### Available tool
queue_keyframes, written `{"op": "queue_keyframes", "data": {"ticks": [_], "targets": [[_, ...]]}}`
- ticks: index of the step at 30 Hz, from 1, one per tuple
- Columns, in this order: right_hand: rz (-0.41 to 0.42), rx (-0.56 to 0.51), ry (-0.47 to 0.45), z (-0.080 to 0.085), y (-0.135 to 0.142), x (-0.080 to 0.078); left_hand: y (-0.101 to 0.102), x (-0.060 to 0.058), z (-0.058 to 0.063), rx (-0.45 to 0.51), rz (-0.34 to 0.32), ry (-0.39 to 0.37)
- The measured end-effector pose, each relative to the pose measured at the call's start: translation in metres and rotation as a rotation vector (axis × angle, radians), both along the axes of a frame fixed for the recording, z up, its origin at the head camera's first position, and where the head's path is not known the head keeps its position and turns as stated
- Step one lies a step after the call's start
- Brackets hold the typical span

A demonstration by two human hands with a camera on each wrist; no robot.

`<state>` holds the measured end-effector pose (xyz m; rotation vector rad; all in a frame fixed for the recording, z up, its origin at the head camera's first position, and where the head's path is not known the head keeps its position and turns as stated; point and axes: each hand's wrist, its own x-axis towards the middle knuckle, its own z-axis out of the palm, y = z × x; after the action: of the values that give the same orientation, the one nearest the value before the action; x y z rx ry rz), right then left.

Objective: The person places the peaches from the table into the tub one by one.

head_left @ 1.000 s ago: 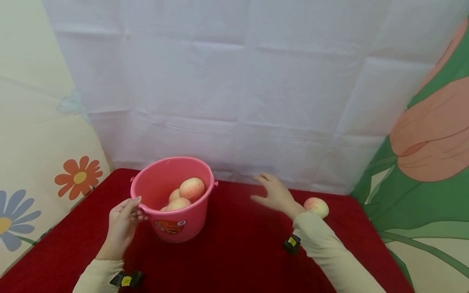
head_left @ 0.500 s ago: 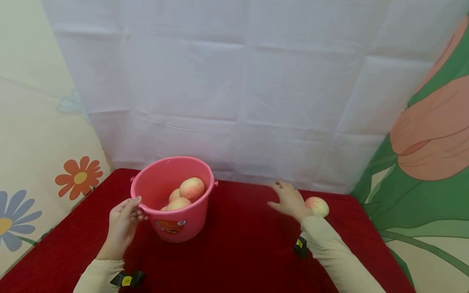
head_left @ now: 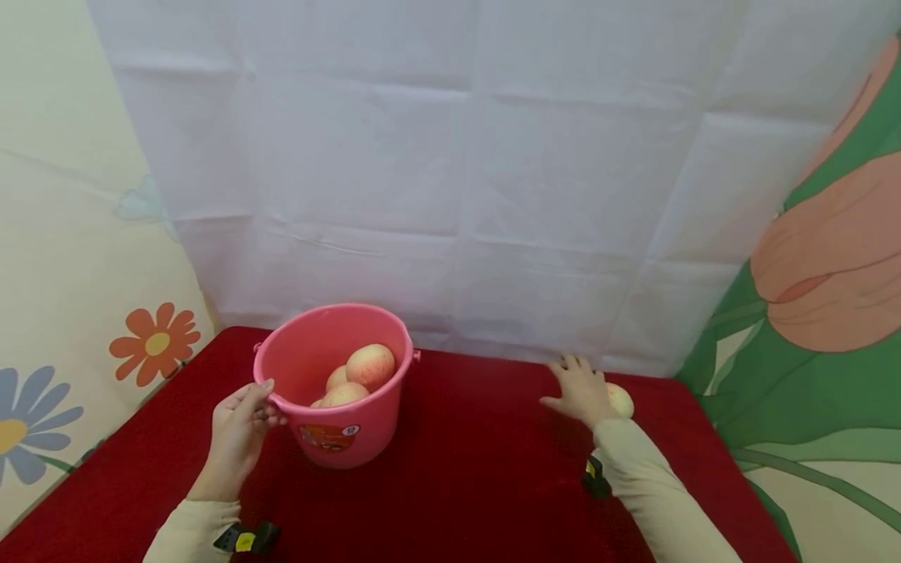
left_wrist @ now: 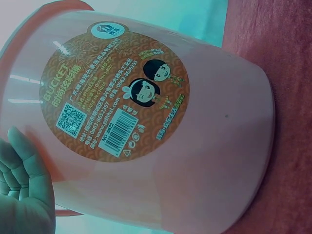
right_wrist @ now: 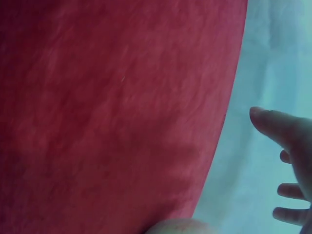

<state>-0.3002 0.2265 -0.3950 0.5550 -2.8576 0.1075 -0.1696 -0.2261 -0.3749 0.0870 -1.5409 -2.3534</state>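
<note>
A pink bucket (head_left: 373, 430) stands at the left of the red-covered table, with several peaches (head_left: 370, 366) inside. My left hand (head_left: 238, 430) pinches its near-left rim between thumb and fingers. The left wrist view shows the bucket's wall and a round printed label (left_wrist: 117, 92) up close. Over at the right, one more peach (head_left: 620, 400) lies on the cloth, partly hidden behind my right hand (head_left: 583, 393). That hand has its fingers spread and nothing in it. Only the top of this loose peach (right_wrist: 183, 227) enters the right wrist view.
Red cloth (head_left: 479, 469) covers the table. A creased white sheet (head_left: 457, 195) hangs behind its back edge. Walls with painted flowers (head_left: 156, 344) flank the table on both sides.
My right hand has moved rightward, from mid-table to just in front of the loose peach, covering more of it. The left hand and the bucket hold their place.
</note>
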Motion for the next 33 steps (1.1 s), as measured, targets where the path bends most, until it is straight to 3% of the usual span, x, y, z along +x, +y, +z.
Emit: {"op": "queue_keyframes", "data": {"ticks": [15,33], "targets": [[-0.101,0.017,-0.016,-0.019,0.034,-0.007,0.0,0.0,-0.001,-0.007,0.001,-0.004],[-0.18,-0.024,-0.094,-0.032,0.05,-0.015,0.0,-0.001,-0.002,-0.017,0.001,0.019]]}}
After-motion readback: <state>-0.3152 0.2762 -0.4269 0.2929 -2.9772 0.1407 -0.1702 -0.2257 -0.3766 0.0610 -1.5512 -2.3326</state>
